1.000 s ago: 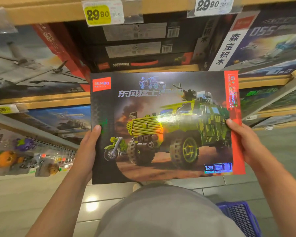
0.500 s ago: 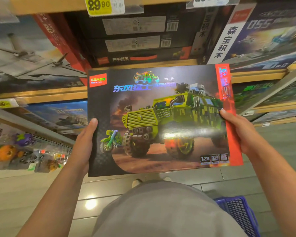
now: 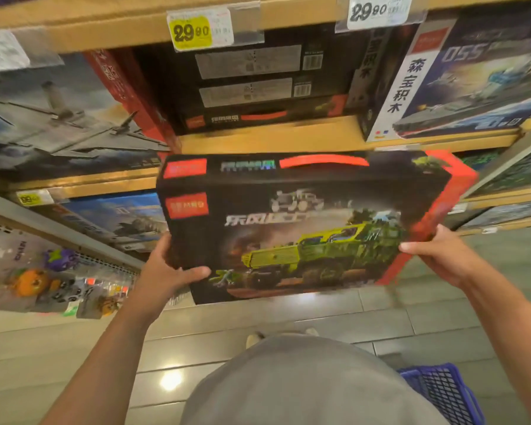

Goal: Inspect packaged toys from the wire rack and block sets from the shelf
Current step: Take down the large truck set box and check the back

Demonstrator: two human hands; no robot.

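Note:
I hold a large black block set box [image 3: 304, 228] with a green armoured truck printed on its front, tilted so its top edge with a red handle faces me. My left hand [image 3: 166, 271] grips its left edge, thumb laid across the front. My right hand [image 3: 436, 256] grips the right, red-striped edge. The box hangs in front of the wooden shelf [image 3: 273, 139], just below a stack of matching black boxes [image 3: 258, 87]. Packaged toys [image 3: 43, 283] hang on the wire rack at the lower left.
More block sets fill the shelves: a grey aircraft box [image 3: 52, 118] on the left, a warship box [image 3: 472, 81] on the right. Price tags [image 3: 193, 30] hang from the upper shelf edge. A blue basket [image 3: 442, 391] stands on the tiled floor by my feet.
The box has tipped back from face-on to nearly flat, its top edge now showing, and has moved toward the shelf. My left thumb now lies across the front.

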